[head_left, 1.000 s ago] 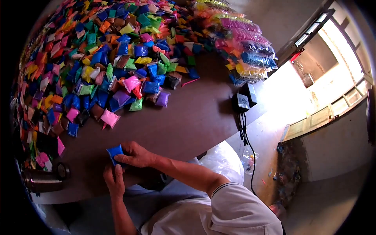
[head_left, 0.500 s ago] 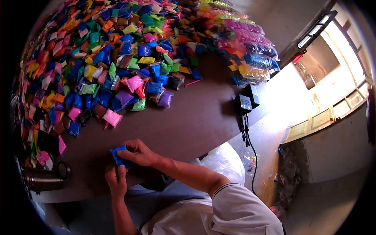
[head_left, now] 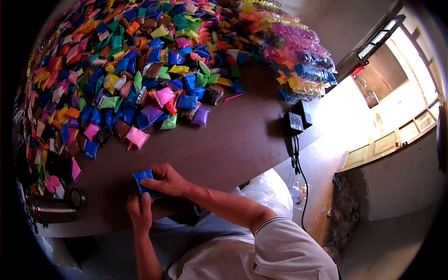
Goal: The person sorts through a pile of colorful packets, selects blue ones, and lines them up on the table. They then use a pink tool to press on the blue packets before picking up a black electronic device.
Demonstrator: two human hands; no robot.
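A small blue plastic packet [head_left: 143, 176] is held above the near edge of the dark table [head_left: 205, 149]. My right hand [head_left: 169, 181] grips it from the right, thumb pressed across its front and fingers behind. Below, my left hand [head_left: 139, 211] is closed on the packet's lower end with the thumb pointing up. The fingers behind the packet are hidden. Beyond my hands, a pink packet [head_left: 137, 137] and a blue packet [head_left: 91, 150] lie at the front of a large heap of colourful packets [head_left: 154, 70].
A dark metal flask [head_left: 51, 210] lies at the left near edge, its round end [head_left: 77, 198] toward me. Long clear bags of sorted packets [head_left: 308, 56] are stacked at the far right. A black speaker-like box [head_left: 295, 122] with cables stands at the right edge. A translucent plastic bag [head_left: 268, 191] sits below.
The camera view has shifted slightly. My thumb has moved a little on the blue packet, and more of its face shows. Both hands keep their grip.
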